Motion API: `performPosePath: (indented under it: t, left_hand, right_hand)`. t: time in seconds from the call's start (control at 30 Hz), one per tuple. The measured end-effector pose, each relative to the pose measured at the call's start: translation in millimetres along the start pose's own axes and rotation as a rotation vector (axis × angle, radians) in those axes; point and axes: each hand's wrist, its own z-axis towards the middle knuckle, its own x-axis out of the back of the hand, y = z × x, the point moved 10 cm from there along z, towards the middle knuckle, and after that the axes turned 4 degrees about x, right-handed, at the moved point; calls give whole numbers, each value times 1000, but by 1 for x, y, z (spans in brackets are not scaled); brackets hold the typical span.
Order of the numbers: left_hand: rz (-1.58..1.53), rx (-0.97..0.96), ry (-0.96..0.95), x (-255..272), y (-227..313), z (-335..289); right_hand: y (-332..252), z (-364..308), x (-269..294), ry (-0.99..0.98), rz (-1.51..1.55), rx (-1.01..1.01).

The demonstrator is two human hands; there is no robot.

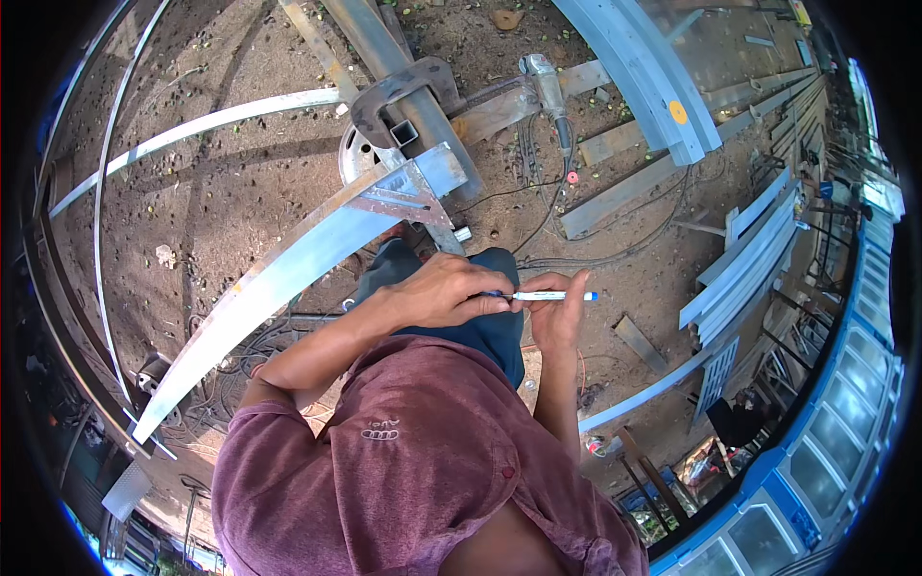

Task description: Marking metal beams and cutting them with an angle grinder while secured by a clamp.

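Note:
In front of my lap, my right hand (557,317) grips a white marker pen (557,296) with a blue end, held level. My left hand (451,293) meets it at the other end, its fingers pinched on a small dark blue piece that looks like the pen's cap (496,294). Whether cap and pen are joined is hidden by the fingers. Just beyond my hands lies a long pale metal strip (288,254), running from the lower left up to a stand. A flat triangular metal piece (408,200) sits on its upper end.
Beyond the strip stands a rusty steel beam (370,38) with a heavy C-shaped bracket (408,91) around it. An angle grinder (545,86) lies on the dirt, its cable trailing. Blue-grey metal channels (643,72) and stacked strips (744,269) lie to the right.

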Motion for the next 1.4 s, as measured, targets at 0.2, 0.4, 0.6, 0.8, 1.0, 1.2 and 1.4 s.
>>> performPosePath:
  t: [0.2,0.4,0.6,0.8,1.0,1.2,1.4]
  left_hand:
    - [233,40,165,7,1,28]
    - [248,188,277,2,-18,86]
    - [389,443,372,-38,-41,192]
    - [277,585,512,-81,-48,280]
    - [67,411,807,-99,-16,304]
    - [-31,451,895,-132,8,271]
    - [12,428,942,-195,30,263]
  right_hand:
    - [-13,31,18,-42,-42,-66]
    - [-36,93,59,-225,32,-114]
    - [-66,164,119,-466,-150,-279]
    - [-112,204,180,-655,-105,-284]
    - [-155,177,169,-874,-171,-282]
    - [-195,160,198,-861,10,-320]
    - [-190,107,198,-996,-466,-180]
